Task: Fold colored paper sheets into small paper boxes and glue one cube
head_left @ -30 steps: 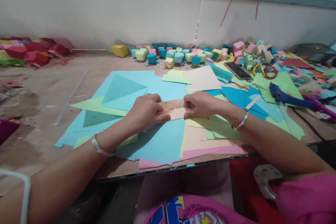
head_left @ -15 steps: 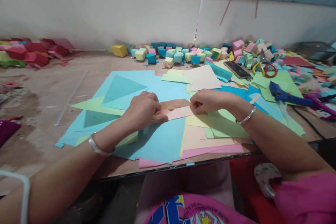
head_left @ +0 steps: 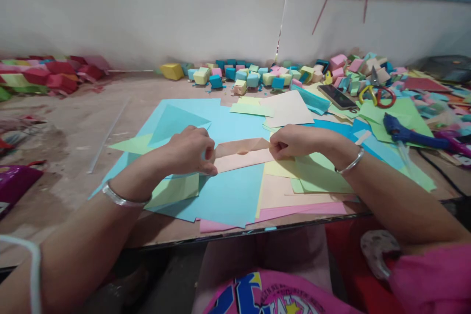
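A folded strip of peach paper (head_left: 241,158) stretches between my two hands, its back flap standing up a little with creases in it. My left hand (head_left: 193,149) pinches the strip's left end between thumb and fingers. At the other end, my right hand (head_left: 292,142) has its fingers curled closed on the paper. Under the strip lie blue paper sheets (head_left: 231,201), overlapping at angles. Green sheets (head_left: 320,176) lie below my right wrist, beside a yellow one.
Several small paper boxes (head_left: 252,78) line the wall. On the right are a phone (head_left: 336,96), scissors (head_left: 377,93) and a blue glue gun (head_left: 415,136) with its cord. Red paper boxes (head_left: 62,83) are piled at the left. The table's front edge (head_left: 176,243) is close.
My left hand has slid left along the peach paper, baring more of the strip. My right hand keeps its hold at the right end. The view has shifted slightly.
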